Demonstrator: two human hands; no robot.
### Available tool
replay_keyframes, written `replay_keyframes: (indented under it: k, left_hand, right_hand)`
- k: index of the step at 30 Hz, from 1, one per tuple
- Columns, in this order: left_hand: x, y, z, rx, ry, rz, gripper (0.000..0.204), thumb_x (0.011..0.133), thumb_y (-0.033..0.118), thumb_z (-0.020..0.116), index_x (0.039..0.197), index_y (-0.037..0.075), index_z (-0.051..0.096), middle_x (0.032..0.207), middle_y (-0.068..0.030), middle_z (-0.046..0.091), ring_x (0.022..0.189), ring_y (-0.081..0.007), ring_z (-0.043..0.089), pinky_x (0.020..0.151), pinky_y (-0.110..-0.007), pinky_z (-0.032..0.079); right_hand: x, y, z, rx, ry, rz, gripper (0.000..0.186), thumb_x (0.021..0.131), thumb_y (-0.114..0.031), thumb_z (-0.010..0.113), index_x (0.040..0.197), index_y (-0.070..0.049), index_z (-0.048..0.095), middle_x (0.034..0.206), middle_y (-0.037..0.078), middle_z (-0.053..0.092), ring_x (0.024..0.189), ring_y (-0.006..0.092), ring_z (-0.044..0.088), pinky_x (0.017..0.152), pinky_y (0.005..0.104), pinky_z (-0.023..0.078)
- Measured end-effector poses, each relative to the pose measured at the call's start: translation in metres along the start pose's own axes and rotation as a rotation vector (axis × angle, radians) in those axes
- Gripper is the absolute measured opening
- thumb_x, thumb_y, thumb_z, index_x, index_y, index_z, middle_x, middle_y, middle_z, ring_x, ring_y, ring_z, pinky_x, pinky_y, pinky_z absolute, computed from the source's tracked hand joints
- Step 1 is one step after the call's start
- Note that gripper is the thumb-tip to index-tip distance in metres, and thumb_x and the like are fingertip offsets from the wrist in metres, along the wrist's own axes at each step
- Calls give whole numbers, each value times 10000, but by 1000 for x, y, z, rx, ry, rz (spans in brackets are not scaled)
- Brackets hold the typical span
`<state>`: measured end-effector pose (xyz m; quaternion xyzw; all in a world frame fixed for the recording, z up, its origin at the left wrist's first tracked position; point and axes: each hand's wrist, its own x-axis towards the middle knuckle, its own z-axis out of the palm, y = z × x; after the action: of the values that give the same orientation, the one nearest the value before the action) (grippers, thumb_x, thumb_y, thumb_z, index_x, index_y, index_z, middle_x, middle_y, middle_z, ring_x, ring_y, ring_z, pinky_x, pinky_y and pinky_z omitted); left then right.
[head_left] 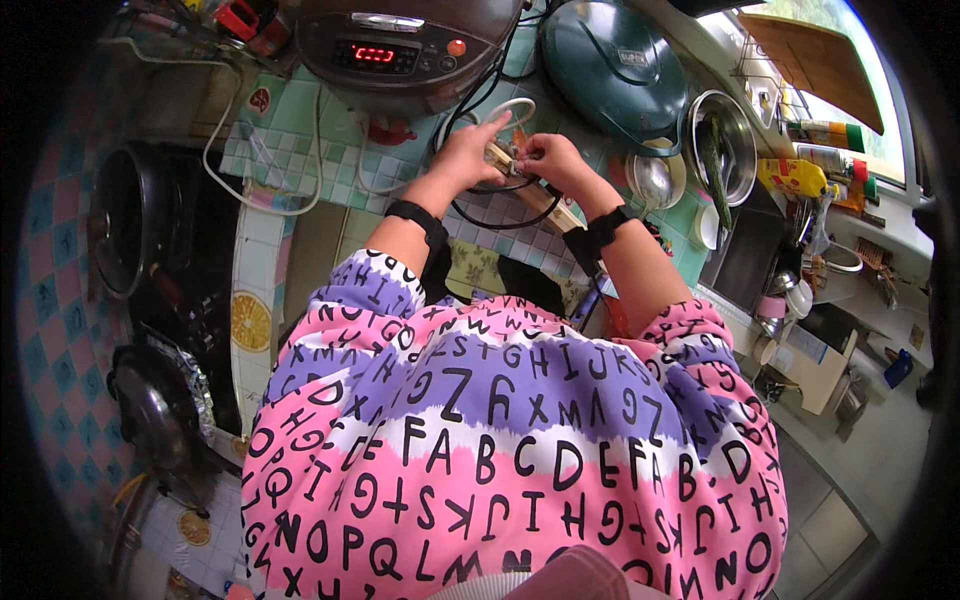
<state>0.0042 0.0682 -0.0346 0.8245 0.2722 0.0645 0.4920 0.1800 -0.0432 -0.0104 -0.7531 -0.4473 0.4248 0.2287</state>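
Note:
Both hands meet over the tiled counter [340, 150], in front of the rice cooker [400, 60]. My left hand [465, 155] grips the far end of a long pale strip [545, 205] that looks like a power strip, one finger stretched away from it. My right hand [553, 160] is closed in a pinch at the same end, right beside the left. What its fingertips hold is small and mostly hidden, perhaps a plug. A black cord [500, 224] loops under the strip, and a white cord [520, 108] curls just beyond the hands.
The cooker's red display is lit. A dark green lidded appliance [612, 75] stands at the back right. Near it are a metal bowl [655, 180] and a steel basin [740, 150] holding a long green vegetable [716, 165]. A white cable [318, 150] hangs over the counter's left edge. Dark pans [150, 220] lie left.

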Motion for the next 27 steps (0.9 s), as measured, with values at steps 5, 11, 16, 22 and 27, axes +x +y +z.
replay_keyframes:
  k: [5,11,16,22,27]
  left_hand:
    - [1,1,3,18,-10,-1,1088,552,146,908,1495,310,390,1093,-197,637,1011,-382,634,883,-432,521]
    - [2,6,0,-18,21,-19,1080,544,141,915,1490,262,406,1092,-192,653,1006,-377,638,879,-425,524]
    - [2,7,-1,7,-17,-10,1073,552,141,910,1492,255,406,1107,-173,665,1012,-354,648,891,-420,523]
    - [4,7,-1,30,25,-16,1086,547,131,899,1502,255,397,1083,-159,684,1007,-329,662,889,-407,524]
    - [6,8,-5,29,-64,-25,1113,534,145,919,1504,244,383,1108,-165,675,1021,-342,651,894,-414,520]
  right_hand:
    - [18,-11,17,-95,168,-78,205,717,-166,808,843,-38,710,802,123,707,741,235,678,710,355,530]
    - [21,-13,12,-181,130,-93,237,695,-208,812,849,-56,717,806,158,702,750,319,691,710,396,538]
    - [5,-6,-2,-179,57,-15,212,718,-173,808,858,-42,717,801,121,709,747,229,691,711,345,530]
    - [36,-23,26,-98,248,-46,235,690,-268,790,821,-78,745,826,165,708,790,358,687,737,415,542]
    - [2,-10,-6,-147,-3,148,234,691,-218,806,841,-53,733,782,138,710,727,245,696,702,361,536]
